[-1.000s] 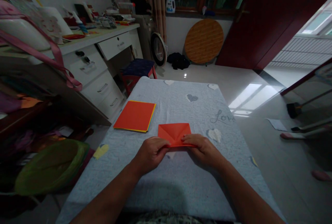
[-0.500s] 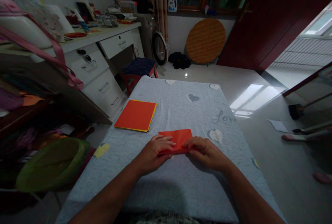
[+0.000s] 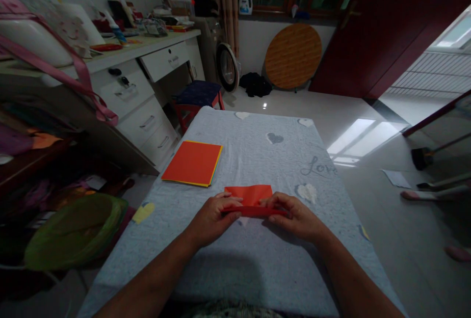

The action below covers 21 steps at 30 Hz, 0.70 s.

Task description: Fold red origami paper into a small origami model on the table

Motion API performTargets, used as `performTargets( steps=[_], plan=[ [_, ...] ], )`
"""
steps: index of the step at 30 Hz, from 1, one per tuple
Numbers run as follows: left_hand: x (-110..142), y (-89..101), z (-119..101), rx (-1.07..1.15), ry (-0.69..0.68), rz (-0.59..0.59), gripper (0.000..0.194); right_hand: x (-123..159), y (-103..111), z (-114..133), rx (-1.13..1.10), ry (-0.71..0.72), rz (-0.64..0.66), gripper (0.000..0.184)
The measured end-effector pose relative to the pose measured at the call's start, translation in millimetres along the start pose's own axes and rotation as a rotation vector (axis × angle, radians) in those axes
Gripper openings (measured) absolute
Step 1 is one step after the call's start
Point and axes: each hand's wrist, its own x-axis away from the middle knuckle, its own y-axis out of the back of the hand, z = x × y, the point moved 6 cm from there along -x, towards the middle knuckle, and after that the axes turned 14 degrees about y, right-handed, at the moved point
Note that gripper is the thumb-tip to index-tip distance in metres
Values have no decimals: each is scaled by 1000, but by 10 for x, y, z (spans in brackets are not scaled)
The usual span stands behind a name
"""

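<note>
A folded sheet of red paper (image 3: 253,195) lies on the cloth-covered table (image 3: 235,269) in front of me, its near edge raised in a darker red strip. My left hand (image 3: 217,216) grips the left end of that strip, thumb below and fingers above. At the other end, my right hand (image 3: 292,215) pinches the strip between thumb and bent fingers. Parts of both ends are hidden by the fingers. A stack of square coloured paper (image 3: 193,163), orange-red on top with yellow and green edges showing, rests to the left, apart from my hands.
A stool with a dark blue seat (image 3: 198,93) stands beyond the table's far left corner. On the left are a white desk with drawers (image 3: 147,120) and a green-lined bin (image 3: 73,234). A round wooden board (image 3: 293,57) leans against the far wall.
The paper's near edge has been lifted and turned up, so a darker red strip now shows between my hands. My left fingers have drawn back from the paper's top towards its left edge.
</note>
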Motion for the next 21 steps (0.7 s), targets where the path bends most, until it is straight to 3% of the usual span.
performTargets(
  steps=[6,12,15,18,21],
  plan=[
    [9,36,-32,125,27,-14,9,-39,-39,39,92,87,31,20],
    [34,11,15,211,181,2,19,-73,-43,101,131,23,31,21],
    [34,20,30,169,228,-62,20,-50,-45,39,189,-72,2,16],
    [37,26,76,70,285,-139,41,-9,-34,-73,203,-194,-59,8],
    [46,44,88,-99,245,-247,69,7,-35,-129,216,-261,-88,27]
  ],
)
